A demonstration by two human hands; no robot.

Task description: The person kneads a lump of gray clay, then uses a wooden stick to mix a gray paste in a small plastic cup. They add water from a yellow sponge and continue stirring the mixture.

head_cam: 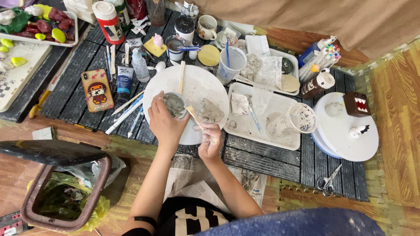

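Left hand (164,124) fingers wrapped round small clear cup (175,105), steadying it over round white board (192,94). Right hand (209,140), seemingly gloved, pinches wooden stick (197,122), tip angled toward cup.

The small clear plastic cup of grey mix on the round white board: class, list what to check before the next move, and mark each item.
1. Small clear plastic cup of grey mix gripped by left hand: ok.
2. Flat wooden stick held in right hand, tip at the cup: ok.
3. Cup sits over the round white board: ok.
4. Grey lump lies on the board, apart from the cup: ok.
5. Mix fully blended: cannot tell.
6. Slatted dark work surface uncluttered: not ok.
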